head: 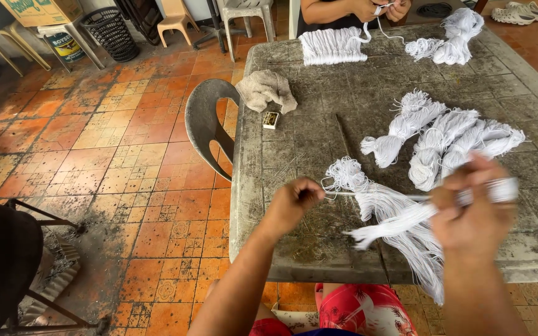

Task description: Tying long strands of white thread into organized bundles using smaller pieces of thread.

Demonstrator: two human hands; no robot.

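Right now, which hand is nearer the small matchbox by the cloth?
Left. The left hand lies just below the matchbox; the right hand is far across, gripping white string.

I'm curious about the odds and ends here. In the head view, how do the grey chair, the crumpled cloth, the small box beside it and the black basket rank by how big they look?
Largest to smallest:
1. Grey chair
2. Black basket, though it is farther away, so unsure against the cloth
3. Cloth
4. Small box

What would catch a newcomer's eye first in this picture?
Most striking are the white string bundles lying on the worn grey table. In front, the left hand pinches a strand pulled taut from a bundle wound round the blurred right hand. At the far end, another person's hands work more string.
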